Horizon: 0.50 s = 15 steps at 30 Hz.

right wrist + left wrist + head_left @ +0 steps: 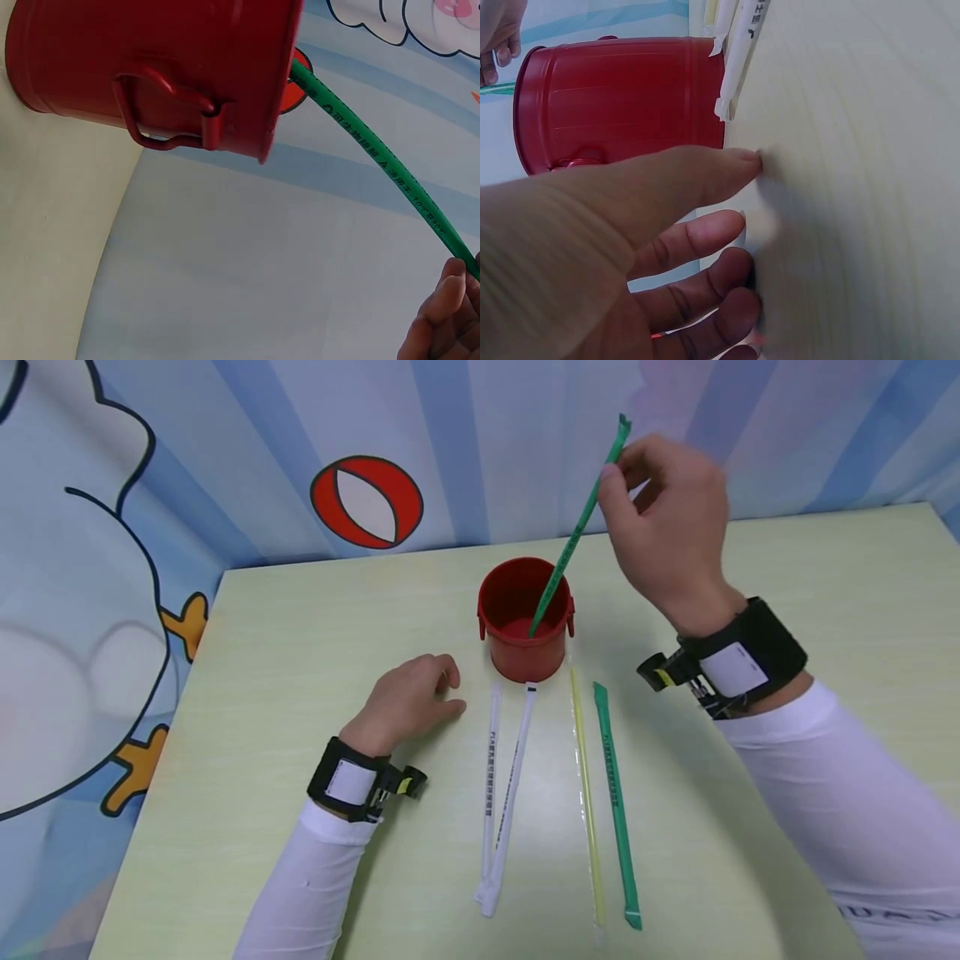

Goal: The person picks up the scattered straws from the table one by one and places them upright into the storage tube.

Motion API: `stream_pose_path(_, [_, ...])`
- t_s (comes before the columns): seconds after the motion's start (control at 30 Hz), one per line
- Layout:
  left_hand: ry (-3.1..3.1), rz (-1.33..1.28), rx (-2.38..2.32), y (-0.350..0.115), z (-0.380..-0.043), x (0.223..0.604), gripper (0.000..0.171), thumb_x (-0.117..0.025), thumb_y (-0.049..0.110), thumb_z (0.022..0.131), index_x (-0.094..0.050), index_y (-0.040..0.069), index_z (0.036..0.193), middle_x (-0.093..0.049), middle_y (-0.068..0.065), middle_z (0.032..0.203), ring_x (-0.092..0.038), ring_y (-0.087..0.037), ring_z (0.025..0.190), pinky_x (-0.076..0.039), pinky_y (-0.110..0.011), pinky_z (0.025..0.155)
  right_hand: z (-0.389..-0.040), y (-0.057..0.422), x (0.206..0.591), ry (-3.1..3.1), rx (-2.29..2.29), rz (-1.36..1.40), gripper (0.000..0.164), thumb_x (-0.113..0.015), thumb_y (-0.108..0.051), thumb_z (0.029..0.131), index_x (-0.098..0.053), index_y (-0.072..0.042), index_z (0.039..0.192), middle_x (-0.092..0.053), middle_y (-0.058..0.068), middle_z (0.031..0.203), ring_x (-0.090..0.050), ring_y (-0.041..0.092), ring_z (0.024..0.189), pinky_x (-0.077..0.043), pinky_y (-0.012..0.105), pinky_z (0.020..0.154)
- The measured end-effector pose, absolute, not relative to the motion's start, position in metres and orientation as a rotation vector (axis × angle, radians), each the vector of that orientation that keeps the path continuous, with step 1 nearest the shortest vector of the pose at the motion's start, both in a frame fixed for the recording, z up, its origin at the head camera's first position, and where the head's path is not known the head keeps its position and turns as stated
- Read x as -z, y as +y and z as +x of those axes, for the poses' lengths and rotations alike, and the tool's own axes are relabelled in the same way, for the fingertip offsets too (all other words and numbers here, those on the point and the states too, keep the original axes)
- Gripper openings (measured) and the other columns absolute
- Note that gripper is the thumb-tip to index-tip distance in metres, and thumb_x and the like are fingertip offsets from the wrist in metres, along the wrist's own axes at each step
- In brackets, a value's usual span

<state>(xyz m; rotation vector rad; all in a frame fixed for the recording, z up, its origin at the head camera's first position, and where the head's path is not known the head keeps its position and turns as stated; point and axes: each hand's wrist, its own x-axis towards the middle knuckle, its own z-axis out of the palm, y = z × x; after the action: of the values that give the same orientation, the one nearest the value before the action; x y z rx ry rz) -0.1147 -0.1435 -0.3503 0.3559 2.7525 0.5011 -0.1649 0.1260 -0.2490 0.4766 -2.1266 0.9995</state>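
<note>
My right hand (670, 522) pinches a green paper-wrapped straw (573, 539) near its upper end. The straw slants down, with its lower end inside a small red bucket (527, 647). In the right wrist view, the green straw (375, 150) passes over the rim of the bucket (187, 75); the fingertips (448, 289) hold its far end. My left hand (408, 697) rests on the table left of the bucket, its fingers loosely bent and holding nothing. The left wrist view shows the thumb (697, 176) apart from the bucket (622, 105).
Two white wrapped straws (513, 793) lie on the table (262, 735) in front of the bucket. A yellow straw (587, 802) in clear wrap and another green straw (618, 806) lie to their right. A printed curtain (517, 443) borders the table's back edge.
</note>
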Motion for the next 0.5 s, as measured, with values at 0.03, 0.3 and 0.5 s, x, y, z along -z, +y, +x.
stream_pose_path(0.03, [2.754, 0.356, -0.501, -0.143, -0.115, 0.35, 0.025, -0.076, 0.022, 0.085, -0.06, 0.01, 0.1, -0.056, -0.007, 0.091, -0.051, -0.022, 0.082, -0.043, -0.032, 0.07, -0.165, 0.125, 0.25, -2.147, -1.015, 0.454, 0.026, -0.054, -0.016, 0.097, -0.068, 0.005, 0.095, -0.068, 0.015, 0.086, -0.052, 0.019, 0.063, -0.036, 0.02, 0.064])
stream_pose_path(0.3, [2.754, 0.35, -0.497, -0.142, -0.115, 0.351, 0.025, -0.076, 0.022, 0.085, -0.06, 0.01, 0.1, -0.056, -0.007, 0.091, -0.051, -0.021, 0.083, -0.043, -0.032, 0.07, -0.165, 0.121, 0.268, -2.23, -1.055, 0.397, 0.027, -0.053, -0.019, 0.097, -0.069, 0.001, 0.092, -0.068, 0.011, 0.083, -0.052, 0.014, 0.06, -0.033, 0.021, 0.056])
stream_pose_path(0.5, [2.754, 0.34, -0.497, -0.142, -0.114, 0.351, 0.025, -0.076, 0.022, 0.085, -0.06, 0.01, 0.1, -0.055, -0.007, 0.09, -0.051, -0.021, 0.082, -0.043, -0.032, 0.07, -0.164, 0.118, 0.273, -2.296, -1.094, 0.327, 0.028, -0.052, -0.021, 0.097, -0.07, -0.001, 0.093, -0.068, 0.008, 0.084, -0.053, 0.013, 0.063, -0.036, 0.021, 0.058])
